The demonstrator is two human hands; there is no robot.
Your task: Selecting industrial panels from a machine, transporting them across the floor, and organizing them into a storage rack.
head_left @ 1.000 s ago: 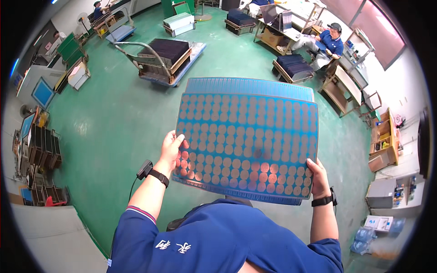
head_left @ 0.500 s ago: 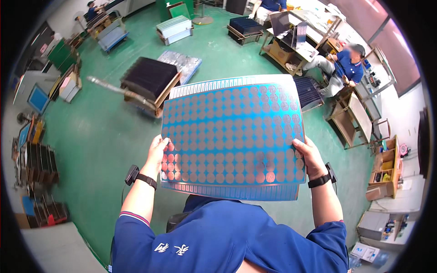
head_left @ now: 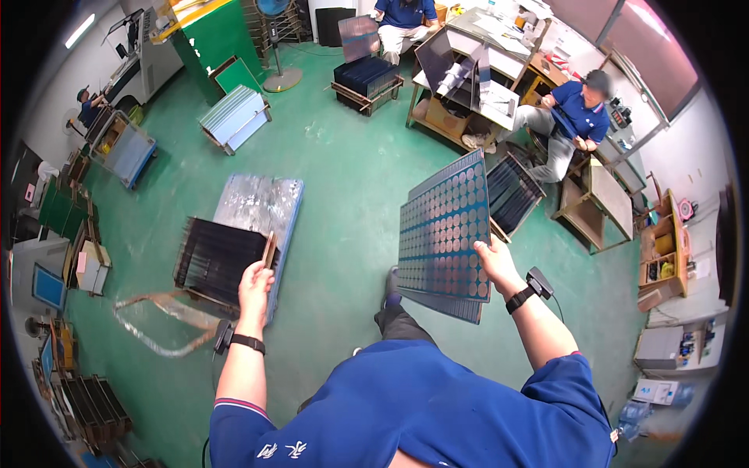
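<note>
My right hand grips two thin stacked sheets at their right edge. The front one is a blue sheet with rows of copper-grey discs. Part of the other sheet sticks out past its lower and upper edges. Both are held tilted, away from my left hand. My left hand has its fingers curled, beside the right end of a rack of dark upright panels. Whether it touches the rack or holds anything cannot be made out.
The rack stands by a film-covered blue pallet, with loose clear wrap on the floor. Ahead are a rack of pale sheets and a dark-panel rack. A seated person works at the right, near another rack.
My left hand has let go of the sheets and moved down-left to the dark rack. My right hand has swung the sheets rightward and turned them. The view has shifted.
</note>
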